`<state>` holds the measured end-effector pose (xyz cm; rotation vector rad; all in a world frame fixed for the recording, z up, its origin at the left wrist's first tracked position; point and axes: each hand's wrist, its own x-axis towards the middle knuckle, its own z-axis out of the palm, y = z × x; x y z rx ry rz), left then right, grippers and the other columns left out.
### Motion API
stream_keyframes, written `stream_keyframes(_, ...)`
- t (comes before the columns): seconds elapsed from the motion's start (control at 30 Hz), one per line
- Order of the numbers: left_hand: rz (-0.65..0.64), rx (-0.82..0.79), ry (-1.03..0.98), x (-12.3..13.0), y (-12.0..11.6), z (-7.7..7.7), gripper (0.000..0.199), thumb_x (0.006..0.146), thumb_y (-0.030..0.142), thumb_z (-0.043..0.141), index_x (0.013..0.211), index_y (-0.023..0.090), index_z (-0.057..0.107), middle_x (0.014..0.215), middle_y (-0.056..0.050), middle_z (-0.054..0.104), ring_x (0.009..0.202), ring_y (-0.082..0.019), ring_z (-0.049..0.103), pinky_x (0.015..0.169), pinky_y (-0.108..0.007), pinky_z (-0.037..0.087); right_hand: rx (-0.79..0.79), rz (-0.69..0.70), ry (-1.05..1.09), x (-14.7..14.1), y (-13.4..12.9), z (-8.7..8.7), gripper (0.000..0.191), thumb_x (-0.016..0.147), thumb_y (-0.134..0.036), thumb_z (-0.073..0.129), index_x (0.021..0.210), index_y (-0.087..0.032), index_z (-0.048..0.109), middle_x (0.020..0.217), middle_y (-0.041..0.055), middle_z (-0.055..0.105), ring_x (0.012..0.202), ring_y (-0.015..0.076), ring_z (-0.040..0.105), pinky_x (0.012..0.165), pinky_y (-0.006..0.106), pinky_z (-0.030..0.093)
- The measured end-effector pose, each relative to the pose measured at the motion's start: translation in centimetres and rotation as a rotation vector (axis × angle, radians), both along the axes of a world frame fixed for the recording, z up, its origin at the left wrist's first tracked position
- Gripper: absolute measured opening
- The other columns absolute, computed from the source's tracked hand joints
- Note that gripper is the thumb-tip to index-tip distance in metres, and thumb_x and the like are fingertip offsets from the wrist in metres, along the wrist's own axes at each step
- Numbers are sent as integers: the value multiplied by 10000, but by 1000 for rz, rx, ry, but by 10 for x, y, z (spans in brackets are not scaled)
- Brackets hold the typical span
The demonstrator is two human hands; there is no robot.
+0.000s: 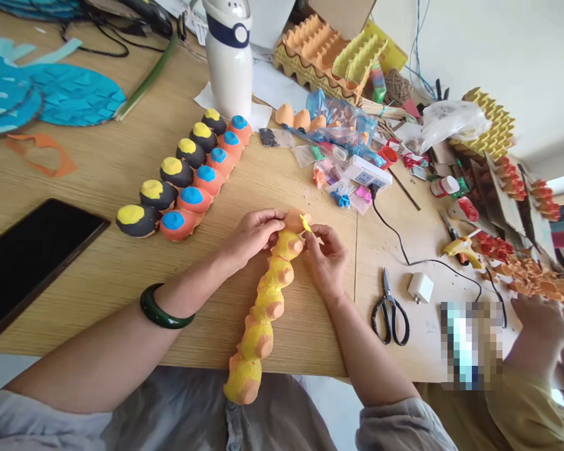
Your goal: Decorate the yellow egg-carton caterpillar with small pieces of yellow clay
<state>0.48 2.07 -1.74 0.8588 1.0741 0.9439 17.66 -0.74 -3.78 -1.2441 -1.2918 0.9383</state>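
A strip of egg-carton cups, mostly covered in yellow clay with bare orange tips, runs from the tabletop toward my body. My left hand is closed on its far end, beside the bare orange last cup. Between the thumb and fingers of my right hand is a small piece of yellow clay, held against that end cup. Left of my hands lie two finished-looking strips side by side: a black strip with yellow caps and an orange-red strip with blue caps.
Black scissors and a white charger lie to the right. A power strip trails a black cable. At back stand a white bottle and egg trays. A dark tablet lies left. Another person's hands are at far right.
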Motion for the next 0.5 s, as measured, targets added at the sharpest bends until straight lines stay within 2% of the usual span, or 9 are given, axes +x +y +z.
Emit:
stream_keyframes(0.13,-19,101,66,0,-1,-7,171,743,274,617,822,169,727,636,39,558,545,-94,448,489,-223,327,82,4,-111,5,-5,-5,138,922,-377,711,954,-243,705,903,12,696,814,148,662,662,261,598)
stream_keyframes(0.23,-67,103,38,-1,-2,-5,185,764,287,609,830,170,737,619,47,530,533,-88,397,488,-229,295,122,37,-195,9,-5,-1,112,935,-349,696,971,-243,700,932,22,712,836,154,676,677,266,611)
stream_keyframes(0.37,-168,28,-88,-1,-3,3,220,750,344,700,870,161,723,653,45,540,543,-85,420,494,-218,303,131,85,-207,9,-6,4,98,948,-326,688,991,-241,708,983,26,723,870,147,686,717,265,625)
stream_keyframes(0.5,-179,2,-150,2,-4,3,321,681,315,801,948,162,710,755,30,610,625,-109,525,546,-216,385,80,106,-184,8,-7,4,104,942,-346,700,980,-251,710,985,24,721,892,153,683,744,273,629)
